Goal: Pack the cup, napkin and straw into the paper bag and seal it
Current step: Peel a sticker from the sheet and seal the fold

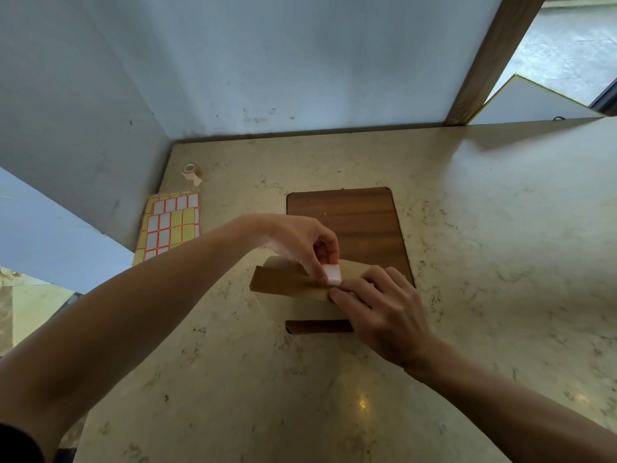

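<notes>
The brown paper bag [287,284] lies near the middle of the marbled surface [500,228], its folded-over top strip resting across the near part of a dark wooden board [347,222]. The cup, napkin and straw are not visible; presumably they are inside, though the view does not show that.

The left hand [300,242] pinches a white sticker label with an orange edge [332,274] between thumb and fingertips, holding it at the fold of the bag so it half stands up from the paper. The right hand [377,309] lies on the bag just beside the label, fingers fairly straight and pressing the folded flap down; its grip encloses nothing.

The bag looks like thin kraft paper: light, easily creased, and springy enough at the fold to reopen if released, so the flap needs steady pressure close to the label. The label is flimsy and tacky, best held by one edge and rubbed flat across the flap's edge. Pressing hard may squash whatever sits inside.

At the far left of the surface lie sheets of matching stickers [170,222], and behind them a small tape roll [190,172].
</notes>
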A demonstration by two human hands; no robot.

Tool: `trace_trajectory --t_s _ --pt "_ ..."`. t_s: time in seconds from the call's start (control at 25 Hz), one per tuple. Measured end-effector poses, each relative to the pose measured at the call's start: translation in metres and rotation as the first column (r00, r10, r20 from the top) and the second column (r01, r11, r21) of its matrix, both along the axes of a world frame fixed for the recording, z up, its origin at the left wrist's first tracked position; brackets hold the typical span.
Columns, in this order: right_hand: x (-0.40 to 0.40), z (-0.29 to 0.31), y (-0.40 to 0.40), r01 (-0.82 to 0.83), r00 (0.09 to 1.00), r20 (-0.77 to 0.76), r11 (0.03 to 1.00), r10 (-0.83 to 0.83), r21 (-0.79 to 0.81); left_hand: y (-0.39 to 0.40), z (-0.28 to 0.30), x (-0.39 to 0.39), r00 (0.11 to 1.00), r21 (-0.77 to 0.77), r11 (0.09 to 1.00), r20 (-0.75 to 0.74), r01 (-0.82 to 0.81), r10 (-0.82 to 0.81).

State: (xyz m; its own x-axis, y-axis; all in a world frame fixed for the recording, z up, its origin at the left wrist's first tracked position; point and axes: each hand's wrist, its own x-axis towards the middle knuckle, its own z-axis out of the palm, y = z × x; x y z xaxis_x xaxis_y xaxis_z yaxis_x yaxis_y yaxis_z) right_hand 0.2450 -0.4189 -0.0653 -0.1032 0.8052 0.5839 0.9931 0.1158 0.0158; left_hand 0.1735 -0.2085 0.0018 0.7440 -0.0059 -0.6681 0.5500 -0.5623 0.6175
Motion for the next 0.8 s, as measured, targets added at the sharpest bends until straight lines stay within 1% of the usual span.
trace_trajectory --t_s 0.2,0.4,0.52,0.8 --pt "-0.002 0.003 0.000 0.042 0.997 -0.061 0.999 -0.041 0.008 0.002 0.001 0.004 1.000 -0.021 0.999 -0.012 0.028 -0.028" --pt "-0.003 0.008 0.002 0.053 0.998 -0.019 0.998 -0.054 -0.044 0.004 0.001 0.004 0.999 -0.060 0.998 -0.030 0.033 -0.035" --pt "-0.005 0.010 0.003 0.038 0.998 -0.038 0.997 -0.041 -0.073 0.005 0.000 0.002 1.000 -0.058 0.998 -0.020 0.020 -0.021" --pt "-0.006 0.007 -0.002 0.018 1.000 -0.001 1.000 -0.018 -0.009 0.000 -0.004 0.002 0.999 0.029 0.999 0.010 0.030 -0.030"
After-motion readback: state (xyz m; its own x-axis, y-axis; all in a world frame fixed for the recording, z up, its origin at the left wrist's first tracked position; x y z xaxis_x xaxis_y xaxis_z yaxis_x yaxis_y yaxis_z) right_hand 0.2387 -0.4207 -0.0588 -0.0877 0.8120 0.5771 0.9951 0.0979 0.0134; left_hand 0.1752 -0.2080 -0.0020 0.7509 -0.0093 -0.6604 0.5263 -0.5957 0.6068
